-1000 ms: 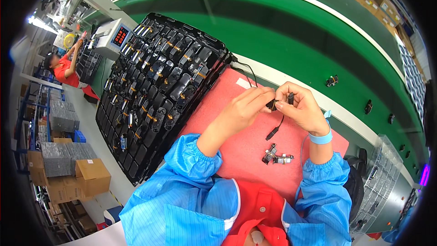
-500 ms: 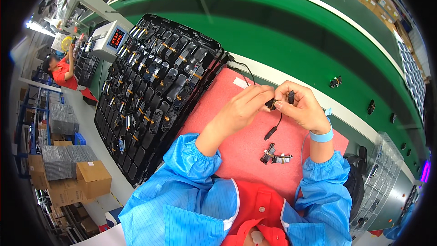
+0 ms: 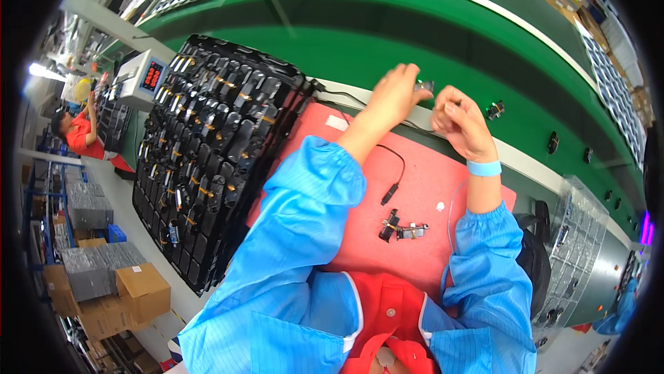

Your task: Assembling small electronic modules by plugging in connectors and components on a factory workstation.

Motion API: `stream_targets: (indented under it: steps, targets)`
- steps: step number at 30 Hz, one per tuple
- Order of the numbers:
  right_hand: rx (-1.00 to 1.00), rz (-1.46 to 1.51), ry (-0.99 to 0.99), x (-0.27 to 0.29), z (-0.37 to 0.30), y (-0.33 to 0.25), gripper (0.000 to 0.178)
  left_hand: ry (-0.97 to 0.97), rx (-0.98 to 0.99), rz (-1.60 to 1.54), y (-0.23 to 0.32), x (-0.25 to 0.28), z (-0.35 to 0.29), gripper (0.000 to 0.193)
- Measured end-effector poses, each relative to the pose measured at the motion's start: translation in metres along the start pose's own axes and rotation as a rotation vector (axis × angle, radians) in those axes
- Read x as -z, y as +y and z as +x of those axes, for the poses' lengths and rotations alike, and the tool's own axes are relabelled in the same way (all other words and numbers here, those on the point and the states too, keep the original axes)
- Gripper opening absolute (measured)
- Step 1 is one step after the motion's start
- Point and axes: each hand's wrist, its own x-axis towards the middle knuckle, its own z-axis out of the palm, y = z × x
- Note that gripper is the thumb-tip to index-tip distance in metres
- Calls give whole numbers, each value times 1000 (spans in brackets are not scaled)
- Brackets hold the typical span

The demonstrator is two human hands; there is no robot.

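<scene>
My left hand [image 3: 395, 97] reaches over the green conveyor belt, its thumb and fingers pinching a small black electronic module [image 3: 425, 86] with a green light beside it. Close by on the right, my right hand [image 3: 465, 125] is curled closed above the mat's far edge. Its fingers hide whatever they may hold. Below my hands, a black cable with a plug [image 3: 391, 193] lies on the pink foam mat [image 3: 346, 198]. Two more small black modules [image 3: 402, 227] rest together on the mat, with a small white scrap [image 3: 440, 206] to their right.
Stacked black trays [image 3: 228, 118] full of dark parts stand at the left, beside a meter with a red display [image 3: 151, 75]. Several modules [image 3: 495, 109] sit along the green belt [image 3: 332, 52]. Clear plastic trays [image 3: 577, 249] are at the right. Another person [image 3: 81, 132] works far left.
My hands were together over the mat. The left has moved forward over the belt with the module; the right has moved slightly forward. The cable's plug now lies lower on the mat.
</scene>
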Motion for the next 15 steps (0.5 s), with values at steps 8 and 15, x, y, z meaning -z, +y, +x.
stream_targets:
  steps: [8,15]
  targets:
    - [73,151,51,-1,14,7,41,-366,-341,82,77,36,-135,24]
    - [-1,-395,36,-50,5,3,28,-400,-96,-198,56,55,-137,24]
